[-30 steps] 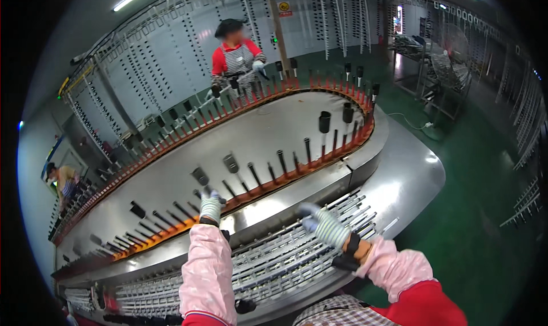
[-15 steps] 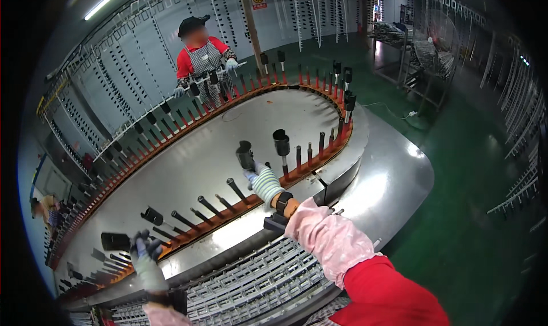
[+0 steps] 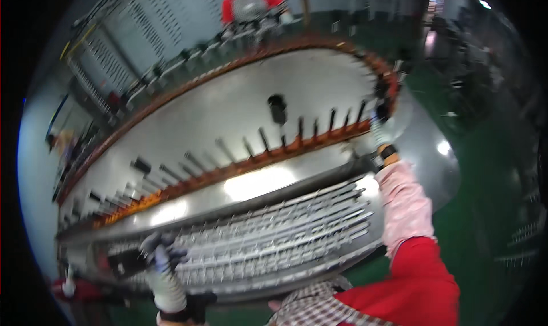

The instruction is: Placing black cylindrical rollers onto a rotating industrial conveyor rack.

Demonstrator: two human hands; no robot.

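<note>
Our left grip (image 3: pixel 162 260) seems to pinch the black cup (image 3: pixel 127 263) just left of it; a slack hold could drop it. Blur hides whether our right grip (image 3: pixel 379 126) is spread or closed; hasty sweeping could knock the upright pegs (image 3: pixel 333 119) to its left. The cup's inside is hidden.
</note>
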